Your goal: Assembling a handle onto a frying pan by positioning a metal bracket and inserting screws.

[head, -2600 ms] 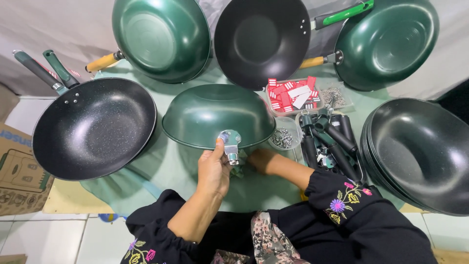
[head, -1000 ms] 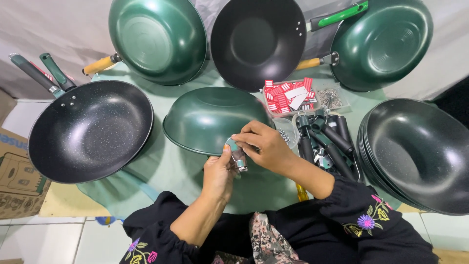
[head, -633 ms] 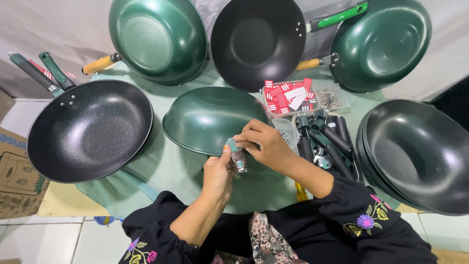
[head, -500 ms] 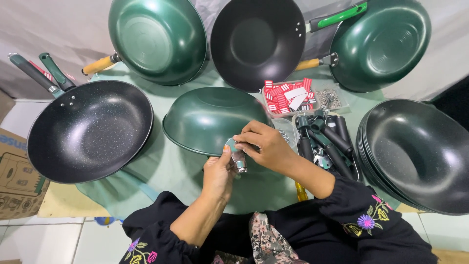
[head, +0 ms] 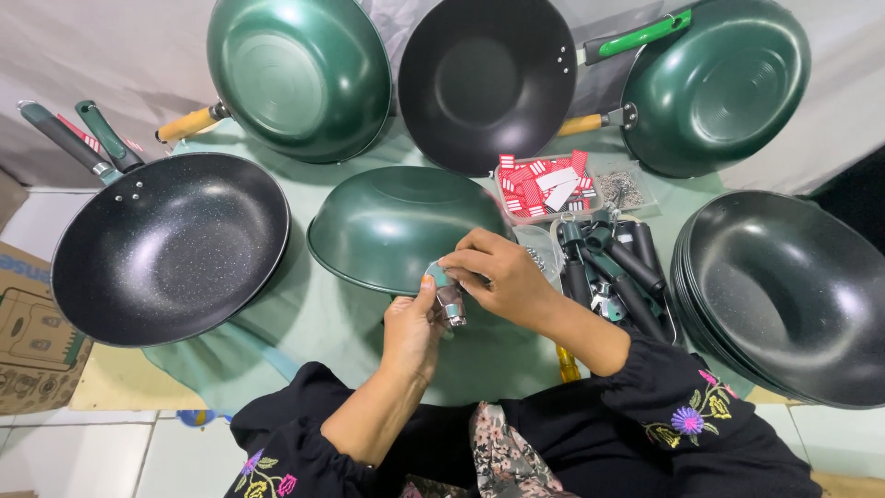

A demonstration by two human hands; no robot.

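Gripping a small metal fitting (head: 450, 297) with fingers of both left hand (head: 412, 325) and right hand (head: 502, 284), beside green handleless wok (head: 396, 226) on worktop (head: 323, 318).

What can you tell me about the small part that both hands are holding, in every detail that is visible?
The small part is short, with a teal-green end toward the green pan and a shiny metal end pointing down toward the person. It looks like a handle piece with a metal fitting. The left hand pinches it from below, the right hand from above. It is held just above the pale green cloth, at the pan's near rim.
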